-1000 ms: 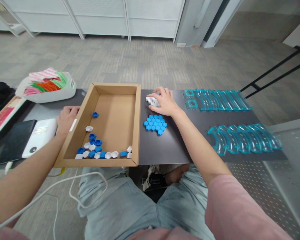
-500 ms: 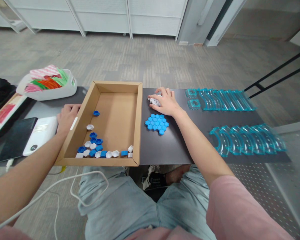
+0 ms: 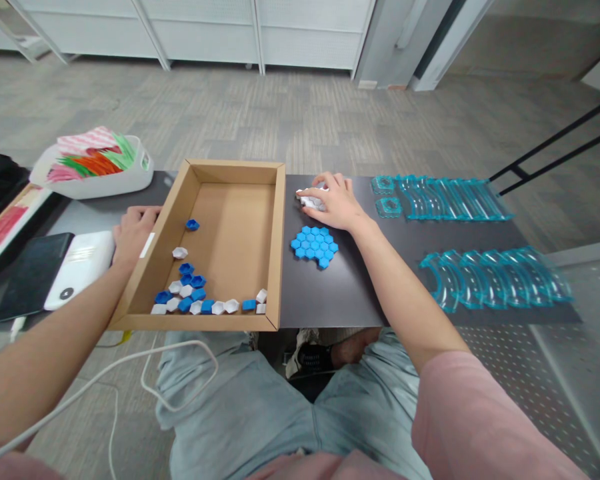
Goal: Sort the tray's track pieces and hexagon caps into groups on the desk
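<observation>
My right hand point(image 3: 335, 200) lies over a cluster of white hexagon pieces point(image 3: 310, 199) on the dark table, fingers curled down onto them. Just below it sits a joined patch of blue hexagon pieces point(image 3: 314, 245). My left hand point(image 3: 133, 230) rests with bent fingers against the outer left wall of an open cardboard box point(image 3: 277, 227). Several loose blue and white hexagons point(image 3: 195, 297) lie in the box's near left corner.
Two rows of clear teal curved pieces point(image 3: 445, 198) point(image 3: 495, 280) cover the table's right part. On the left are a white device point(image 3: 77, 267), a black tablet point(image 3: 27, 277) and a white tub of coloured strips point(image 3: 97, 167). A white cable point(image 3: 145, 373) hangs over my lap.
My right hand has shifted slightly over the white pieces, drawing them together under its fingers. The left hand and the box have stayed put.
</observation>
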Demonstrator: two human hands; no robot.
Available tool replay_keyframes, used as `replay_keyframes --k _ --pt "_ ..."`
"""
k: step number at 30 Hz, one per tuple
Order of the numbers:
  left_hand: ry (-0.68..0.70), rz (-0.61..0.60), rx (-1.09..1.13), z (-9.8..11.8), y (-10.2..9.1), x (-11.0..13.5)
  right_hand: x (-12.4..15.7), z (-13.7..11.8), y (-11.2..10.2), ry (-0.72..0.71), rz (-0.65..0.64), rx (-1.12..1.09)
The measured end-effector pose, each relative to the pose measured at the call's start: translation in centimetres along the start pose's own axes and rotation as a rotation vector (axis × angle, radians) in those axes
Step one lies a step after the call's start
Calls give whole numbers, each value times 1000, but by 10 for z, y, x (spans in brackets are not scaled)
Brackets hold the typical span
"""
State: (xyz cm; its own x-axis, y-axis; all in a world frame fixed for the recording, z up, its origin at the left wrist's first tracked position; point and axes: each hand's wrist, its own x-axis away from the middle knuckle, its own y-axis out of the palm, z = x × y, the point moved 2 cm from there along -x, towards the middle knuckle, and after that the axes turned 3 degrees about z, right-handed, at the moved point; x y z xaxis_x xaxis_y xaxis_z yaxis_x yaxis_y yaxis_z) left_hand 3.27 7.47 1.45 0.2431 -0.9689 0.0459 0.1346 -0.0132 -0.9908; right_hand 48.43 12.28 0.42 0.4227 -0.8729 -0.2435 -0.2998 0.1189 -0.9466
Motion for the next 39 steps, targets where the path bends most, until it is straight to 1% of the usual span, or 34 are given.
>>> replay_keyframes --k 8,16,19,25,30,35,39 --pt "8 13 10 -3 3 -3 1 3 2 -20 14 -6" --pt "31 87 23 -13 11 -10 1 4 1 -25 16 8" --pt "37 64 -5 -12 11 -10 1 1 1 -8 13 23" --pt "28 22 -4 -8 6 -7 0 -3 5 63 84 16" --pt "23 17 -1 -8 6 -7 1 0 4 55 75 27" --pt "25 42 30 -11 9 -9 7 9 -1 38 69 7" --pt "27 38 40 -11 9 -9 12 14 -3 43 67 -20"
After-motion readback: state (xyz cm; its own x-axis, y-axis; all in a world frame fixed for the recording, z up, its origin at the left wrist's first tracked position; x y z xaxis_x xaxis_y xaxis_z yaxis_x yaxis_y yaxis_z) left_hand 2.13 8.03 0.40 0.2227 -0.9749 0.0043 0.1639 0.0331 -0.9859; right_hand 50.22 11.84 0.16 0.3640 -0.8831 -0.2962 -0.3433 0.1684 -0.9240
